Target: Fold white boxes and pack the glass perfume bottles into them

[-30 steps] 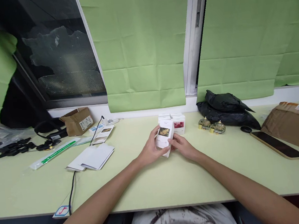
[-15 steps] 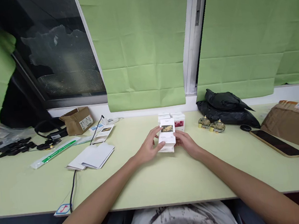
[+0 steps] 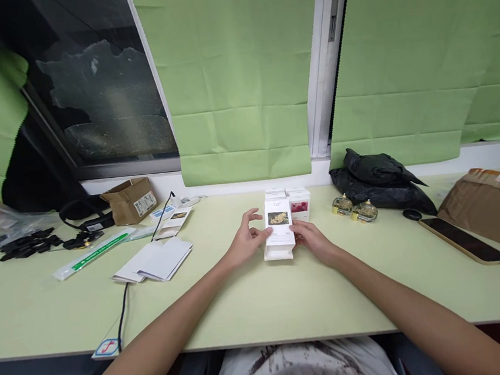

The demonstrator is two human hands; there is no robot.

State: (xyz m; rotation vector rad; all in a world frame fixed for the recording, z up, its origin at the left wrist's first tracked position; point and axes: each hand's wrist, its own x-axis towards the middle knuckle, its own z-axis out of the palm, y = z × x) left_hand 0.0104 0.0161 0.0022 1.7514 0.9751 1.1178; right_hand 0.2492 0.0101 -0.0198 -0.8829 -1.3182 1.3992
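A small white carton with a yellow flower picture lies flat on the pale green desk, its picture side up. My left hand holds its left edge with the thumb, the other fingers raised and spread. My right hand grips its right edge. Just behind it stand more white cartons, one with a red picture.
Two small round glass bottles sit right of the cartons before a black bag. A phone and a brown parcel lie at right. Folded white cards, a cable, a small cardboard box and black parts lie at left.
The carton was held tilted above the desk in both hands; it has been turned and laid flat. My left fingers have lifted off it and spread.
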